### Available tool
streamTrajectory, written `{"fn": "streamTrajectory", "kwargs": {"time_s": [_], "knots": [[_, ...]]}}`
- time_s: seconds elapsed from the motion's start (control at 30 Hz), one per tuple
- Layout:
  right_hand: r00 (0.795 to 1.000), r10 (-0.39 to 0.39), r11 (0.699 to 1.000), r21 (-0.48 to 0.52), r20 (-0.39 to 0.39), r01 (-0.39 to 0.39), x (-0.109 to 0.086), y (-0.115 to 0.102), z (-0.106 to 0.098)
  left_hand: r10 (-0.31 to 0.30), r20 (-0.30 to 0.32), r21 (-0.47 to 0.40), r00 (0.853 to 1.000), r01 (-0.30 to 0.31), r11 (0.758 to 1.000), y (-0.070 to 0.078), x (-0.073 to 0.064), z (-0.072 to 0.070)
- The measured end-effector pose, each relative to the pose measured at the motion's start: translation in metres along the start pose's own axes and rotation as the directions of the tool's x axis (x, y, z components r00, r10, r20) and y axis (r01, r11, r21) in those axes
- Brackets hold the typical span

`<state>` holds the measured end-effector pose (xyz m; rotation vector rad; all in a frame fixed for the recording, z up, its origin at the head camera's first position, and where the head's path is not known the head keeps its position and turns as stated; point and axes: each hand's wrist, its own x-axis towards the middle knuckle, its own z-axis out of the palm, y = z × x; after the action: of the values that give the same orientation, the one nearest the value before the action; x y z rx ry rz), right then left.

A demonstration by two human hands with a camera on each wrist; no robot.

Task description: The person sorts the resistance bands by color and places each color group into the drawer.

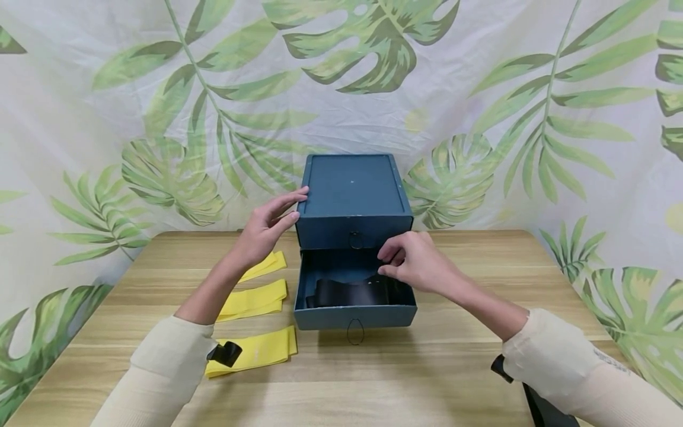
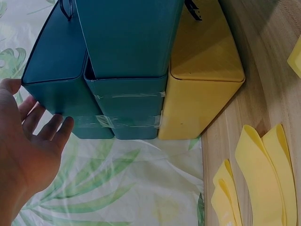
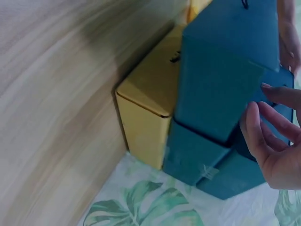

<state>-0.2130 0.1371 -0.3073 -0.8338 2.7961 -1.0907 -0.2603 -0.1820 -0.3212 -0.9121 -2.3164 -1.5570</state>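
A blue drawer box (image 1: 352, 184) stands near the far edge of the table, its drawer (image 1: 354, 319) pulled out toward me. Inside lies a folded black band (image 1: 349, 293), wide and smooth. My left hand (image 1: 261, 231) rests its fingertips against the left side of the box, near the top edge. Over the right rim of the drawer hovers my right hand (image 1: 416, 258), fingers bent, thumb and fingertips apart in the right wrist view, nothing visible between them. Beneath the blue drawers, a yellow drawer unit (image 2: 202, 99) shows in the left wrist view.
Folded yellow bands lie in a column left of the box: a near one (image 1: 256, 353), a middle one (image 1: 253, 299) and a far one (image 1: 267, 265). A black object (image 1: 549, 409) sits at the near right edge. A leaf-print cloth (image 1: 480, 118) hangs behind the table.
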Motion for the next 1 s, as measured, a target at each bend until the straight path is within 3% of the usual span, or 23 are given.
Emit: {"fn": "streamTrajectory", "kwargs": {"time_s": [0.2, 0.5, 1.0], "knots": [[1.000, -0.007, 1.000, 0.010, -0.022, 0.007, -0.001, 0.002, -0.017, -0.008, -0.003, 0.001, 1.000, 0.008, 1.000, 0.000, 0.000, 0.000], [0.997, 0.057, 0.988, 0.144, 0.046, -0.063, -0.007, 0.019, -0.035, -0.011, -0.005, 0.004, 1.000, 0.011, 1.000, 0.000, 0.001, 0.000], [0.995, 0.102, 0.985, 0.140, 0.009, -0.102, -0.028, 0.047, -0.050, -0.035, 0.004, 0.013, 0.999, 0.035, 0.999, 0.000, 0.000, -0.001]]}}
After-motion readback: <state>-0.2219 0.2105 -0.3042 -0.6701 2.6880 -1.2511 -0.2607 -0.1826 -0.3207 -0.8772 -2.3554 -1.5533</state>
